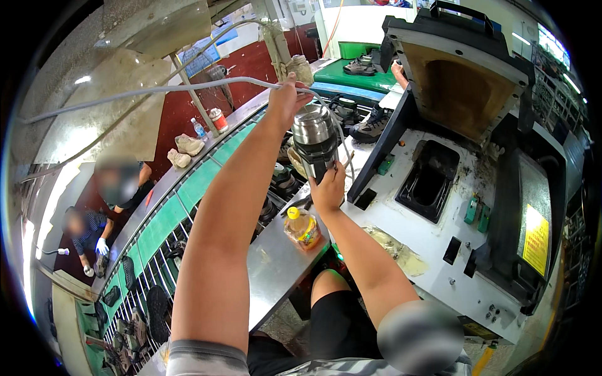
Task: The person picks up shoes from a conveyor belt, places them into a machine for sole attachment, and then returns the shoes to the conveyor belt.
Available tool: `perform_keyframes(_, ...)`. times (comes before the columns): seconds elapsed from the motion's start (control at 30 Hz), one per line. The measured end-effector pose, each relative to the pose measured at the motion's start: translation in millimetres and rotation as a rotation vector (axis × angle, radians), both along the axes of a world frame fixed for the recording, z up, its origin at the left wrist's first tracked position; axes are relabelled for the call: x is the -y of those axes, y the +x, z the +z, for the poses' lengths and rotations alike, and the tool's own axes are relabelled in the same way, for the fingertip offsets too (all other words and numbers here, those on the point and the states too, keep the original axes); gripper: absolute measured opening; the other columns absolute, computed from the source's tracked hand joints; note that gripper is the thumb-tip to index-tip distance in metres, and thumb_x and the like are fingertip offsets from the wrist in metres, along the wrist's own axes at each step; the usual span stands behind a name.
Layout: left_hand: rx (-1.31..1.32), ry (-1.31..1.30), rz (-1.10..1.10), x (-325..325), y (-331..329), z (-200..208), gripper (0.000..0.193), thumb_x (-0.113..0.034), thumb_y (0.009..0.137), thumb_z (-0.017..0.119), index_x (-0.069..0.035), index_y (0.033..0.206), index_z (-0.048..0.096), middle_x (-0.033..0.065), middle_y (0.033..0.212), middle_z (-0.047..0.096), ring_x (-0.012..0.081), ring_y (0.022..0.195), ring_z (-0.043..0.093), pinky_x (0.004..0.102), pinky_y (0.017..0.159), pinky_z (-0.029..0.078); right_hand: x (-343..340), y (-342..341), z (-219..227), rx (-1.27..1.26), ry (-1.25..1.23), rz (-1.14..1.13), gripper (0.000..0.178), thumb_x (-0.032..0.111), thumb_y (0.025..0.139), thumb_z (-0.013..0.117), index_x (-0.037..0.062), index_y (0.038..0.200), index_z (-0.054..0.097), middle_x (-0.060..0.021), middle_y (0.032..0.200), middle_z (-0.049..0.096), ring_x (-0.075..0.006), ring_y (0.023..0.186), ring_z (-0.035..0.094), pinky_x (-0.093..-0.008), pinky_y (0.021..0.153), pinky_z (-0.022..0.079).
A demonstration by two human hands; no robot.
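My left hand (287, 101) reaches far forward, its fingers closed around a grey cable (207, 81) that runs in from the left and loops down beyond the hand. Just below it, a steel thermos flask (311, 128) with a black collar stands up, its shiny cap close to my left fingers. My right hand (330, 189) grips the flask's lower part, which it partly hides. Nearer me, a clear bottle with a yellow cap (302, 229) rests on the steel table (276, 266).
At right stands a white-topped machine (401, 232) with its heavy lid (461, 81) raised. A curved rack conveyor (166, 219) carrying shoes and soles runs along the left. Two people work beyond it. A shoe (371, 125) lies ahead; another person's hand (399, 70) shows behind the lid.
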State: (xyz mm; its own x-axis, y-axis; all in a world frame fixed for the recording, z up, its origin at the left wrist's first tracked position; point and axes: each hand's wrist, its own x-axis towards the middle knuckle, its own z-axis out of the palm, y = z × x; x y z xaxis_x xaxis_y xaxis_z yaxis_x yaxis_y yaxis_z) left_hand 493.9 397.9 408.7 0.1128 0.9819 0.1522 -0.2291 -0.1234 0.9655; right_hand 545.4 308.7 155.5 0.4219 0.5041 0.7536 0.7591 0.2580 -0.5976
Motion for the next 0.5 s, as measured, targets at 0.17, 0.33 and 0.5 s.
perform_keyframes(0.17, 0.081, 0.040, -0.024, -8, -15, -7, 0.037, -0.029, 0.105, 0.039, 0.005, 0.100, 0.051, 0.0197, 0.100, 0.057, 0.0311, 0.097, 0.063, 0.0408, 0.092, 0.056, -4, 2, 0, -0.001, 0.000, -0.005, 0.060, 0.015, 0.063, 0.085, -0.0026, 0.106, 0.047, -0.0276, 0.127, 0.047, -0.0453, 0.117, 0.048, -0.0493, 0.099, 0.043)
perform_keyframes(0.33, 0.108, -0.023, 0.032, -29, -25, -1, 0.035, -0.030, 0.105, 0.038, 0.003, 0.102, 0.050, 0.0165, 0.098, 0.055, 0.0303, 0.099, 0.061, 0.0421, 0.093, 0.055, 7, 1, -2, -0.010, 0.016, 0.030, 0.057, 0.014, 0.064, 0.084, -0.0033, 0.104, 0.047, -0.0288, 0.127, 0.047, -0.0468, 0.119, 0.047, -0.0501, 0.101, 0.042)
perform_keyframes(0.5, 0.201, 0.011, 0.030, -32, -31, -14, 0.029, -0.026, 0.103, 0.046, 0.003, 0.099, 0.052, 0.0146, 0.099, 0.056, 0.0276, 0.099, 0.060, 0.0404, 0.097, 0.053, 1, 2, 1, 0.004, 0.010, 0.025, 0.060, 0.013, 0.065, 0.083, -0.0049, 0.109, 0.046, -0.0290, 0.127, 0.046, -0.0463, 0.118, 0.047, -0.0495, 0.101, 0.042)
